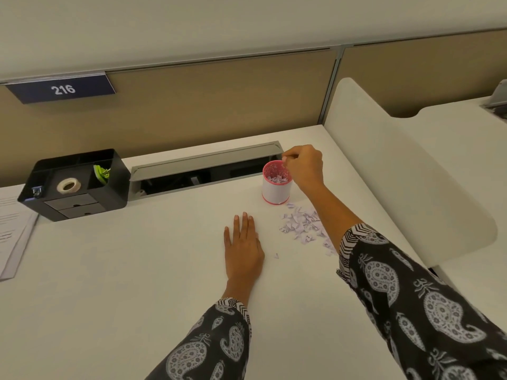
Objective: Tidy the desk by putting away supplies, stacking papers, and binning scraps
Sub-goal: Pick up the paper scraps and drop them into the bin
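Note:
A small white cup with a pink rim (275, 191) stands on the white desk and holds paper scraps. My right hand (304, 165) hovers just over its right rim, fingertips pinched together; whether a scrap is between them I cannot tell. A heap of torn paper scraps (301, 224) lies on the desk just in front of the cup, partly hidden by my right forearm. One stray scrap (276, 255) lies nearer to me. My left hand (242, 248) rests flat on the desk, fingers stretched out, left of the heap, holding nothing.
A black desk organiser (74, 185) at the back left holds a tape roll (67, 185), a green clip and a binder clip. Printed papers (12, 231) lie at the left edge. An open cable tray (203, 171) runs behind the cup. A white divider panel (397, 171) bounds the right.

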{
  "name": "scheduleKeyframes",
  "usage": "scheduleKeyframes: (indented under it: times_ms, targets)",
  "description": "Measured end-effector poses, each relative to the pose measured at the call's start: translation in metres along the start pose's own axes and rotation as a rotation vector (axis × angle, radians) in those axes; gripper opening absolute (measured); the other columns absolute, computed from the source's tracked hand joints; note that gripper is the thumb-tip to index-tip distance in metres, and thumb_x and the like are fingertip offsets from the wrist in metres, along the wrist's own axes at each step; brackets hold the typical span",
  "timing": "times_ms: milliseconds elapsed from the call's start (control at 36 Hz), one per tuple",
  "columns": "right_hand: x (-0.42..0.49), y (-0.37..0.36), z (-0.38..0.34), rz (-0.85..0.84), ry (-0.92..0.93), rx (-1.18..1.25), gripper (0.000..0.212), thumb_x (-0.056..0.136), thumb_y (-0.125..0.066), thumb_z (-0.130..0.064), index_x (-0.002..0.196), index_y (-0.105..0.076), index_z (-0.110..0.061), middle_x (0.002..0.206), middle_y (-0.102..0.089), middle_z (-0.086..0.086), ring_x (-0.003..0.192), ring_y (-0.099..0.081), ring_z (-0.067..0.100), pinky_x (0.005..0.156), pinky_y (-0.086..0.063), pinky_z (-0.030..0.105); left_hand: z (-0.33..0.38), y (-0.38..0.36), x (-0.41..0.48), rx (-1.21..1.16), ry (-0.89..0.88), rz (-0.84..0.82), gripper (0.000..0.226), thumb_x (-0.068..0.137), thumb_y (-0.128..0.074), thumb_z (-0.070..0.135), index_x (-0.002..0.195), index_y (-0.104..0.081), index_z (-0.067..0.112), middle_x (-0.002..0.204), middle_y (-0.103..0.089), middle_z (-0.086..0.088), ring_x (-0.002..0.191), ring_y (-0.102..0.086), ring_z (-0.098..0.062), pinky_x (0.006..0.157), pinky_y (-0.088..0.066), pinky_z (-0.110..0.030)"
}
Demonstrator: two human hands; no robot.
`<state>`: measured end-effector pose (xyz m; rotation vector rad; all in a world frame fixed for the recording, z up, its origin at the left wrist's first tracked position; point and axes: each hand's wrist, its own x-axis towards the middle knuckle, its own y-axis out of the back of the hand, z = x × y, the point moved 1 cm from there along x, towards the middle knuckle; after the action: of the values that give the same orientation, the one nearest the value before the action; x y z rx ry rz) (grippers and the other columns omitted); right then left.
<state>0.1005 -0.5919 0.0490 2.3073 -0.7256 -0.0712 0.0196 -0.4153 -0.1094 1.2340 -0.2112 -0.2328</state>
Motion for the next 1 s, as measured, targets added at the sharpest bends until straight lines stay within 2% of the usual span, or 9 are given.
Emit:
scheduleKeyframes:
  times_ms: [167,306,444,528,667,750,833,917,1000]
  targets:
    - [-0.033,0.000,0.015,0.010,0.054,0.082,0.017,0.090,-0.064,-0.018,0.103,-0.071,-0.010,0.107,-0.069,0.009,0.095,-0.063,0.020,0.079,-0.051,0.024,0.000,0.000,-0.001,0.001,0.000,-0.007,0.067,0.093,0.007,0.035,0.155,-0.010,0.014,0.162,-0.006,-0.001,0.150,0.003,-0.019,0.118,0.009,-0.040]
    - [-0.093,-0.020,0.050,-0.212,0.140,0.018,0.013,0.087,-0.064,-0.009,0.096,-0.072,-0.007,0.098,-0.071,0.007,0.085,-0.064,0.018,0.083,-0.056,0.033,0.001,0.001,0.000,-0.006,0.004,-0.007,0.068,0.092,0.005,0.034,0.154,-0.015,0.013,0.162,-0.010,-0.001,0.150,-0.001,-0.019,0.119,0.006,-0.041]
    - [-0.149,-0.041,0.090,-0.389,0.363,-0.233,0.022,0.090,-0.056,-0.014,0.106,-0.071,-0.011,0.110,-0.068,0.002,0.106,-0.056,0.019,0.087,-0.049,0.030,0.001,0.002,0.001,0.001,0.008,0.001,0.066,0.093,0.001,0.032,0.153,-0.018,0.012,0.161,-0.014,-0.003,0.150,-0.006,-0.021,0.120,0.002,-0.042]
    - [-0.172,-0.046,0.106,-0.351,0.467,-0.264,0.022,0.090,-0.058,-0.016,0.108,-0.071,-0.013,0.116,-0.066,0.000,0.113,-0.054,0.017,0.082,-0.054,0.030,0.000,0.001,0.000,0.016,0.001,-0.013,0.063,0.095,0.000,0.032,0.154,-0.013,0.013,0.162,-0.009,-0.003,0.150,-0.002,-0.020,0.120,0.004,-0.042]
    - [-0.184,-0.039,0.120,-0.227,0.606,-0.326,0.025,0.073,-0.076,-0.001,0.097,-0.073,-0.010,0.102,-0.069,-0.001,0.097,-0.061,0.016,0.054,-0.055,0.022,0.000,0.000,-0.001,-0.005,0.014,0.001,0.058,0.098,-0.012,0.029,0.153,-0.018,0.013,0.161,-0.014,-0.002,0.150,-0.006,-0.020,0.121,0.000,-0.042]
    - [-0.178,-0.029,0.128,-0.135,0.672,-0.382,0.022,0.072,-0.074,0.003,0.093,-0.073,-0.006,0.096,-0.068,0.001,0.093,-0.063,0.018,0.062,-0.055,0.022,0.000,0.001,0.000,-0.020,0.015,0.000,0.058,0.098,-0.011,0.030,0.154,-0.016,0.014,0.162,-0.012,-0.001,0.150,-0.004,-0.018,0.120,0.003,-0.041]
    - [-0.164,-0.018,0.141,-0.035,0.673,-0.482,0.019,0.073,-0.072,0.004,0.089,-0.074,-0.004,0.094,-0.070,0.004,0.095,-0.063,0.024,0.078,-0.055,0.032,0.001,0.002,0.000,-0.014,0.019,0.006,0.057,0.099,-0.011,0.030,0.154,-0.015,0.015,0.162,-0.010,0.000,0.150,-0.002,-0.017,0.120,0.005,-0.039]
    - [-0.152,-0.006,0.151,0.048,0.578,-0.541,0.017,0.071,-0.071,0.004,0.084,-0.074,-0.007,0.096,-0.070,0.004,0.100,-0.059,0.028,0.082,-0.052,0.037,0.001,0.001,-0.001,-0.016,0.025,0.001,0.053,0.104,-0.017,0.027,0.155,-0.012,0.016,0.162,-0.007,0.001,0.150,0.001,-0.017,0.120,0.006,-0.039]
    - [-0.149,0.009,0.152,0.079,0.384,-0.463,0.021,0.075,-0.072,-0.001,0.095,-0.073,-0.009,0.106,-0.068,0.006,0.101,-0.057,0.029,0.075,-0.055,0.039,0.001,0.002,-0.001,-0.006,0.023,-0.001,0.053,0.103,-0.014,0.028,0.155,-0.011,0.016,0.163,-0.006,0.000,0.150,0.001,-0.017,0.120,0.007,-0.039]
